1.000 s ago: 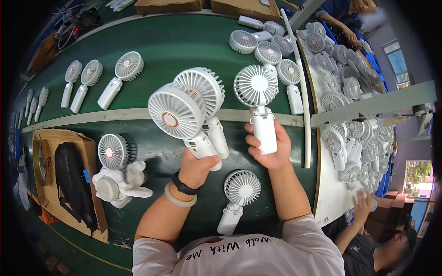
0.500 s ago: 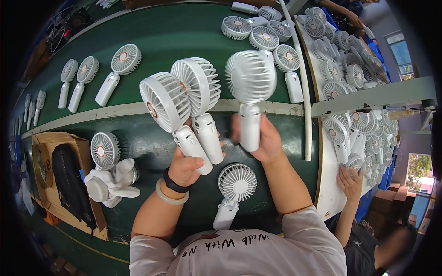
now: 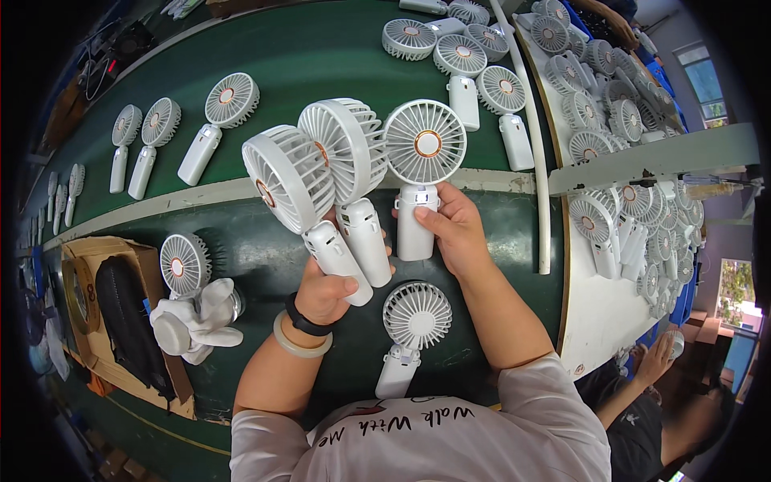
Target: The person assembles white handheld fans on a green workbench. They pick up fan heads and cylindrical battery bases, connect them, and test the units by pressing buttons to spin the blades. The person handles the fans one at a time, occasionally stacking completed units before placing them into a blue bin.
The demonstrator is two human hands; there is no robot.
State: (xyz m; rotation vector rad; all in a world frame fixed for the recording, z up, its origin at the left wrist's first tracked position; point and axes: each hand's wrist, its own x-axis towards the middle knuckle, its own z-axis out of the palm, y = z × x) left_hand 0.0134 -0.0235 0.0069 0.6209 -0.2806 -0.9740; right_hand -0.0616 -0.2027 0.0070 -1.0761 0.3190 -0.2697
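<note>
My left hand (image 3: 325,291) is closed round the handles of two white handheld fans, a front one (image 3: 287,178) and one behind it (image 3: 344,153). Their heads tilt up and overlap. In my right hand (image 3: 456,229) is another white handheld fan (image 3: 426,143), held upright by its handle. Its round grille with an orange-ringed centre faces me, and my thumb lies on the front of the handle. A further fan (image 3: 417,315) lies on the dark green bench close to my body, between my forearms, its handle toward me.
White fans (image 3: 232,100) lie on the green belt (image 3: 309,56) beyond the bench, more at its far right. A white pipe (image 3: 541,193) borders the right table (image 3: 590,321), heaped with fans. At left are a cardboard box (image 3: 181,373), white gloves (image 3: 205,321) and a fan (image 3: 185,263). A co-worker (image 3: 642,410) sits right.
The fan in my right hand has turned so its orange-ringed grille faces me, and it sits slightly lower and further left. The co-worker's hand has left the right table's edge, now holding something whitish.
</note>
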